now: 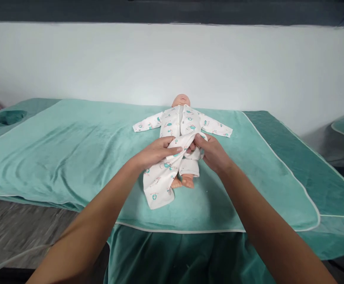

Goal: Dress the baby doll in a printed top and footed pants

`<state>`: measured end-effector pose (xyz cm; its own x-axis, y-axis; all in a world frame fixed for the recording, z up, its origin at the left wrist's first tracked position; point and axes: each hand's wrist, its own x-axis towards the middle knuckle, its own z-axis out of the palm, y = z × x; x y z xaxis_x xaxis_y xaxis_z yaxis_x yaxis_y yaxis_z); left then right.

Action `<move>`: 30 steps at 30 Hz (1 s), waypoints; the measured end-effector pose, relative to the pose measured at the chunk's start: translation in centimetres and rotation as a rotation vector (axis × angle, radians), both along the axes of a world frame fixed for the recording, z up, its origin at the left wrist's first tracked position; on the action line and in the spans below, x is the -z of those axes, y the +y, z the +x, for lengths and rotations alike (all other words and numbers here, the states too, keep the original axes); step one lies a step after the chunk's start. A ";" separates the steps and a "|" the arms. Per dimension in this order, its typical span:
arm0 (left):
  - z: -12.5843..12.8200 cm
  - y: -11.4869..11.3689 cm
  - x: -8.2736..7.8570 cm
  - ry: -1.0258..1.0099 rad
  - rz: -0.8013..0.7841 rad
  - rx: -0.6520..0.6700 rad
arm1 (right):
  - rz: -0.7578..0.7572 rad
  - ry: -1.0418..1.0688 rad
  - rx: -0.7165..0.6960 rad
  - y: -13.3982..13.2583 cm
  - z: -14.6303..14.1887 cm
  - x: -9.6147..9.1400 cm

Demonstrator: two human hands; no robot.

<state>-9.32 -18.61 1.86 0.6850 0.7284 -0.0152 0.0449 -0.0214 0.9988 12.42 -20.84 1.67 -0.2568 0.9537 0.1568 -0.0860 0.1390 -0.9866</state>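
A baby doll (pixel 182 100) lies on its back on a mint-green blanket, head toward the wall. It wears a white printed baby outfit (pixel 167 123) with arms spread and the front parted at the chest. My left hand (pixel 159 151) is closed on the outfit's loose trouser leg (pixel 159 189), which hangs empty to the left. My right hand (pixel 212 152) pinches the outfit's cloth near the doll's hip. The other trouser leg (pixel 189 167) is around one doll leg. Both doll feet (pixel 187 181) show. Whether top and trousers are joined is hidden.
The mint-green blanket (pixel 80 157) has a pale edging and lies over a darker green cover (pixel 290 146). A white wall (pixel 160 63) rises behind the bed. Grey floor (pixel 21 225) shows at lower left. A dark band (pixel 172 12) crosses the top.
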 end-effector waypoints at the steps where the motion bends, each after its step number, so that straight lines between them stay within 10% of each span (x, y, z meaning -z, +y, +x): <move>1: 0.4 0.0 0.2 -0.049 -0.005 -0.041 | -0.013 0.023 0.014 0.2 -0.3 0.0; 9: 3.0 0.0 1.3 -0.348 -0.097 -0.359 | -0.029 -0.214 -0.034 1.1 -2.3 -0.5; 20: 2.1 0.9 2.9 -0.336 -0.159 -0.532 | -0.199 -0.007 -0.083 0.6 -1.8 0.6; 30: 1.1 -0.4 2.0 -0.123 -0.094 -0.194 | -0.158 0.021 0.018 1.1 -1.9 1.2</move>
